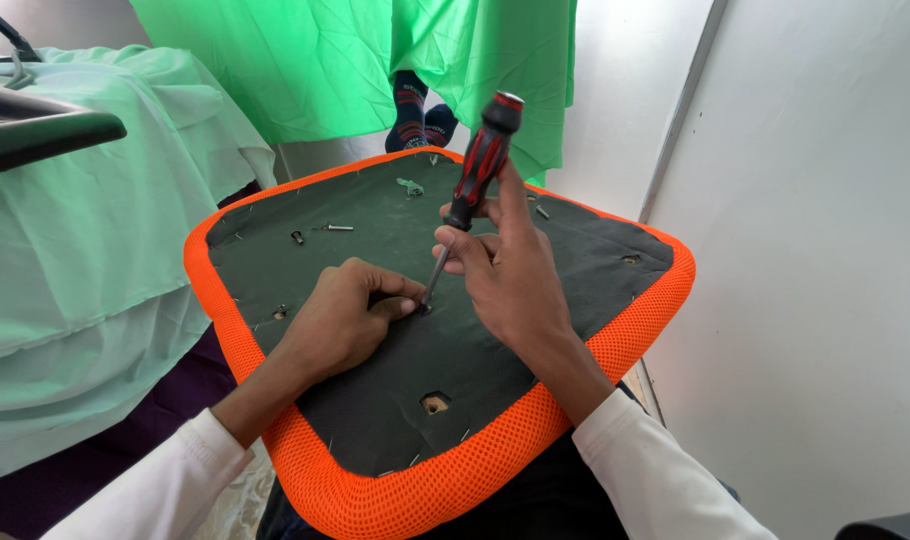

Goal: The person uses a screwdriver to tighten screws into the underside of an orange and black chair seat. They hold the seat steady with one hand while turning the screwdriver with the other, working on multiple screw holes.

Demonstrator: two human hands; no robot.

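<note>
The red and black handled screwdriver stands tilted, its metal tip on a small screw near the middle of the upturned orange mesh seat cushion. The right hand is wrapped around the screwdriver. The left hand pinches the screw, touching the tip. A loose silver bolt lies near the cushion's far left corner.

My left hand hides the screw under the screwdriver tip; my right hand covers part of its shaft.
</note>
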